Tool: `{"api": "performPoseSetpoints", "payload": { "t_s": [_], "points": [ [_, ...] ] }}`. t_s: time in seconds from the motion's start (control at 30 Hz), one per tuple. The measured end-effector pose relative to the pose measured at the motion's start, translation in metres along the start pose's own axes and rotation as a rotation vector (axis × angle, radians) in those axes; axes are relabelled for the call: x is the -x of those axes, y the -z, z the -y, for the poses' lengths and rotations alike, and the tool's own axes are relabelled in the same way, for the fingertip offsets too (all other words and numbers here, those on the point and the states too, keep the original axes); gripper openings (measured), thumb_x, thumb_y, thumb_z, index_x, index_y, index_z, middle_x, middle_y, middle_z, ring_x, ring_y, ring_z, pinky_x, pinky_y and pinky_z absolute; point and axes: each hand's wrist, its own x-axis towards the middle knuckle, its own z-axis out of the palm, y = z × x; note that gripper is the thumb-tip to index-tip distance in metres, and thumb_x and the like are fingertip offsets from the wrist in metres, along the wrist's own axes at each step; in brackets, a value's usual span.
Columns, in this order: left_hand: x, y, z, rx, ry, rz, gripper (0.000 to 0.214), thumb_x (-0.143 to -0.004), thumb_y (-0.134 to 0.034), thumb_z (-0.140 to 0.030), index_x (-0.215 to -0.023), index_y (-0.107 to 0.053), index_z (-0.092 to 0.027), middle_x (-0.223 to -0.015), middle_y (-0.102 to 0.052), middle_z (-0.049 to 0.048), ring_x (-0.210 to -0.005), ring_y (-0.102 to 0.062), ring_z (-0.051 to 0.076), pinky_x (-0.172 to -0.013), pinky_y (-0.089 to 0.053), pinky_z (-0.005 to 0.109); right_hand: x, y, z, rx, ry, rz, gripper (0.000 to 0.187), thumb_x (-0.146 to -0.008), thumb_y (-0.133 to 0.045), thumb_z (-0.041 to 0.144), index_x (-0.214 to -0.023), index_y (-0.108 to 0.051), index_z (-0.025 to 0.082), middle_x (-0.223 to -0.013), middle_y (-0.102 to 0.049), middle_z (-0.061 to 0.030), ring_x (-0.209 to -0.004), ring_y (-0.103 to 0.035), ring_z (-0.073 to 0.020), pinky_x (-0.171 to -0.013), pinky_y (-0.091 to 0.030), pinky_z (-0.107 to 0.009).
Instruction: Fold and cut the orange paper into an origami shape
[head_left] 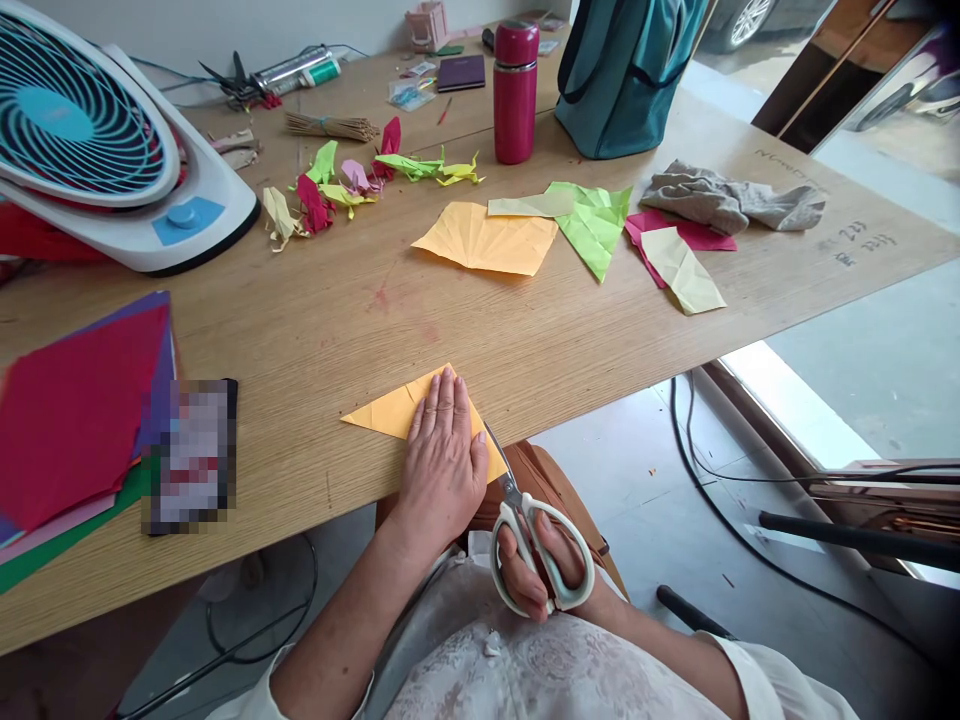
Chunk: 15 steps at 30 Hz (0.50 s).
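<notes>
Under my left hand (442,450) lies a folded triangle of orange paper (379,410) at the table's front edge. The fingers are stretched out flat and press on it. My right hand (540,565) grips a pair of scissors (576,570) by their white handles, fingers through the loops. The scissor blades point up and away, along the right edge of the orange paper. Whether they touch or enclose that edge I cannot tell. The paper's middle is hidden by my left hand.
Behind lie an unfolded orange sheet (480,245), green paper (596,220), a grey cloth (731,197) and folded paper figures (315,205). A magenta flask (515,100) and teal bag (619,90) stand farther back. To the left are a fan (187,220) and stacked coloured paper (75,420).
</notes>
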Motion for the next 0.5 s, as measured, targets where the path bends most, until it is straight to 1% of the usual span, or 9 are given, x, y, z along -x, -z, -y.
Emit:
{"api": "performPoseSetpoints", "payload": {
  "t_s": [0.13,0.3,0.4,0.5],
  "points": [
    [0.0018,0.0020,-0.0023,-0.018,0.005,0.017,0.063,-0.103,-0.026,-0.027,-0.157,-0.026,0.006,-0.167,-0.025,0.0260,-0.157,-0.022,0.034,-0.126,-0.030,0.053,-0.0006,-0.0003,-0.0008,-0.004,0.004,0.000,0.055,-0.087,-0.059,0.075,-0.086,-0.063,0.020,-0.043,-0.048,0.0049,-0.032,-0.039,-0.0090,-0.035,-0.028,-0.022],
    [0.0023,0.0014,-0.0031,-0.021,0.012,0.008,0.062,-0.103,-0.026,-0.027,-0.157,-0.026,0.004,-0.167,-0.026,0.0249,-0.157,-0.022,0.033,-0.127,-0.029,0.051,-0.0071,-0.0030,0.0041,0.007,0.047,0.000,0.050,-0.092,-0.055,0.069,-0.084,-0.061,0.021,-0.045,-0.048,0.0053,-0.033,-0.038,-0.0076,-0.037,-0.029,-0.021],
    [0.0050,0.0008,-0.0041,-0.021,0.006,0.002,0.062,-0.103,-0.025,-0.028,-0.157,-0.026,0.003,-0.166,-0.027,0.0242,-0.157,-0.022,0.032,-0.127,-0.029,0.050,-0.0038,-0.0014,0.0027,0.002,0.036,-0.010,0.050,-0.092,-0.055,0.068,-0.084,-0.062,0.020,-0.044,-0.047,0.0053,-0.033,-0.038,-0.0075,-0.037,-0.029,-0.021],
    [0.0089,0.0007,-0.0056,-0.024,-0.009,-0.005,0.062,-0.103,-0.025,-0.027,-0.158,-0.024,0.001,-0.167,-0.027,0.0234,-0.157,-0.022,0.032,-0.127,-0.029,0.050,0.0003,0.0018,-0.0011,0.002,0.024,0.008,0.051,-0.091,-0.056,0.070,-0.086,-0.063,0.020,-0.044,-0.048,0.0050,-0.032,-0.039,-0.0078,-0.037,-0.030,-0.021]
  ]
}}
